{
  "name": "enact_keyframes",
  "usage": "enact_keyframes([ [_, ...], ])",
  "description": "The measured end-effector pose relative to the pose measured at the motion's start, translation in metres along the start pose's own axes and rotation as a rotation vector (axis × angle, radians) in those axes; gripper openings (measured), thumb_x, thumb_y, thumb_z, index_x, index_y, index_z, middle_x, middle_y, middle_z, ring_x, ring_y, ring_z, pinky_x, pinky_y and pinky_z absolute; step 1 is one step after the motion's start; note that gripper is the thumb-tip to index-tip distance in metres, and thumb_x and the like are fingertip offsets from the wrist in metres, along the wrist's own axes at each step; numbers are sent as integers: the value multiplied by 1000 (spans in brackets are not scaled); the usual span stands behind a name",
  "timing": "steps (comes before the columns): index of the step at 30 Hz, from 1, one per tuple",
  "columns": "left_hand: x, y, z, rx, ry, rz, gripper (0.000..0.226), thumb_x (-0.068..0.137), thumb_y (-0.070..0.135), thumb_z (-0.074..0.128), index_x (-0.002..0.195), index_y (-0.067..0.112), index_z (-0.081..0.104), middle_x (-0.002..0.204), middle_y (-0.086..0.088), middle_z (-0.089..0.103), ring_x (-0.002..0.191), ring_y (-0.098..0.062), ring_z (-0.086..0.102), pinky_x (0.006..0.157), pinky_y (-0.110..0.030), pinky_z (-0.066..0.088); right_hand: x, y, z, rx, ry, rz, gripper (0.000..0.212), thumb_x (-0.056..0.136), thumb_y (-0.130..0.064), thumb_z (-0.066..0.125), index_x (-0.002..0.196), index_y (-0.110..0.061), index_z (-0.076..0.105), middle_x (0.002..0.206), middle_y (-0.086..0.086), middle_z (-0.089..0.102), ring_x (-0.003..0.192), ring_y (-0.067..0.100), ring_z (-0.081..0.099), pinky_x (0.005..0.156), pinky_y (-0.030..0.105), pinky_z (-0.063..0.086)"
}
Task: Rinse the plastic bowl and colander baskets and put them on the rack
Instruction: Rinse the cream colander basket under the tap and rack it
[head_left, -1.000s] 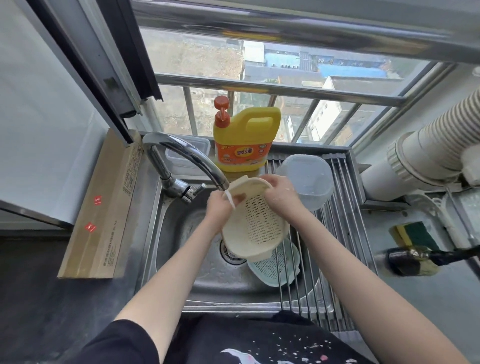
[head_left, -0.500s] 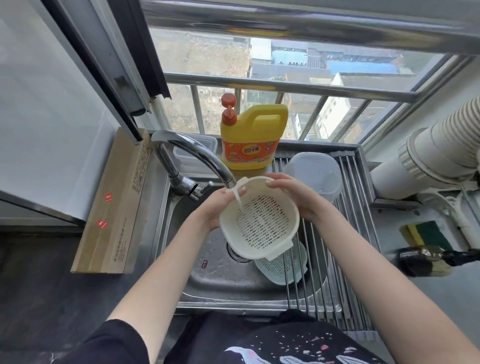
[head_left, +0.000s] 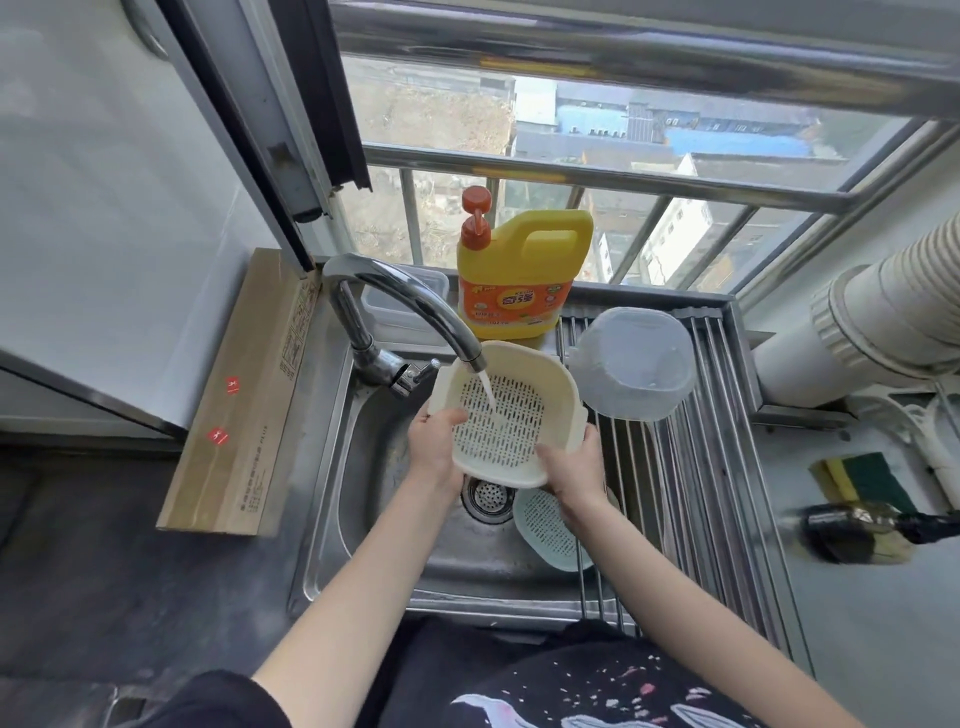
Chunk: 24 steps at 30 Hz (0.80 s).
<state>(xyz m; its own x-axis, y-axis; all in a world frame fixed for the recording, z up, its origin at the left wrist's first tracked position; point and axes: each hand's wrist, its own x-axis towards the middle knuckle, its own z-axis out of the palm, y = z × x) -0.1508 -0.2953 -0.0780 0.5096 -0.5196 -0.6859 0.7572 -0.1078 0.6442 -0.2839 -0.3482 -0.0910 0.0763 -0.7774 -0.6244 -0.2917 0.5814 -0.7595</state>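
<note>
I hold a cream colander basket (head_left: 540, 395) under the faucet (head_left: 410, 306), its inside facing up, and water runs into it. My left hand (head_left: 435, 446) grips its near left rim, and my right hand (head_left: 570, 467) grips its near right rim. A pale green colander basket (head_left: 545, 530) lies in the sink (head_left: 363, 499) under my right wrist, partly hidden. A clear plastic bowl (head_left: 636, 364) sits upside down on the roll-up rack (head_left: 706, 499) at the far right of the sink.
A yellow dish-soap jug (head_left: 519, 275) stands behind the sink beside a small clear container (head_left: 400, 306). A long cardboard box (head_left: 244, 395) lies left of the sink. A sponge (head_left: 862, 475) and a dark bottle (head_left: 862, 532) lie on the right counter, below a white duct (head_left: 883, 312).
The cream basket has turned from tilted toward me to inside-up under the stream. Both hands have slid from its far rim to its near rim.
</note>
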Motion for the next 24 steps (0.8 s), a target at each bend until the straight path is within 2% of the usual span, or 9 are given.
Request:
enact_keyframes([
  [1,-3,5,-7,39,-14,24,39,82,-12,50,115,5,60,99,-13,67,96,-32,63,73,-40,55,3,1,4,18,-58,53,45,81,7,57,119,-15,50,107,8,61,98,27,61,80,50,57],
  [3,-8,11,-27,151,-83,49,58,79,4,57,134,20,50,115,-7,66,107,-28,62,86,-47,54,8,0,10,-32,-159,113,45,80,11,56,122,-6,54,111,16,63,99,34,62,83,52,55],
  [4,-12,14,-37,205,-129,33,64,78,15,60,139,28,43,118,-4,64,109,-27,61,85,-47,54,10,-3,13,-93,-192,100,43,81,8,58,122,-3,55,111,17,64,98,34,63,82,51,56],
  [7,-22,20,-74,226,-244,-90,49,81,50,51,122,24,56,111,-9,65,103,-30,59,70,-40,55,17,-19,26,-349,-274,-41,36,81,-6,67,116,-6,61,103,12,68,92,28,65,81,47,57],
  [9,-23,21,-99,189,-269,-180,68,75,64,51,126,20,56,123,-17,59,114,-40,55,81,-52,53,21,-29,38,-525,-296,-170,27,80,-17,72,106,-9,67,98,9,70,90,24,65,79,40,56],
  [12,-30,17,-114,180,-273,-232,79,68,60,63,131,15,51,126,-23,56,115,-44,55,92,-60,48,24,-40,58,-701,-280,-407,32,76,-32,75,102,-15,66,97,3,70,91,21,65,81,39,54],
  [15,-37,13,-114,144,-301,-243,78,66,57,68,129,13,54,120,-24,59,110,-45,59,92,-61,48,23,-50,68,-995,-336,-572,53,82,-47,66,125,-18,53,110,6,66,101,28,63,83,39,51],
  [19,-37,18,-112,232,-351,-256,63,82,59,55,127,15,57,124,-21,61,117,-44,55,89,-59,50,23,-59,70,-1436,-400,-854,52,93,-52,46,130,-16,36,112,9,62,100,30,61,72,32,40],
  [24,-29,15,-94,640,-55,-151,31,97,21,50,114,-3,61,90,-12,70,85,-28,66,83,-45,53,12,-73,78,-1649,-487,-1036,38,97,-48,42,107,-11,38,94,7,66,84,31,64,59,35,41],
])
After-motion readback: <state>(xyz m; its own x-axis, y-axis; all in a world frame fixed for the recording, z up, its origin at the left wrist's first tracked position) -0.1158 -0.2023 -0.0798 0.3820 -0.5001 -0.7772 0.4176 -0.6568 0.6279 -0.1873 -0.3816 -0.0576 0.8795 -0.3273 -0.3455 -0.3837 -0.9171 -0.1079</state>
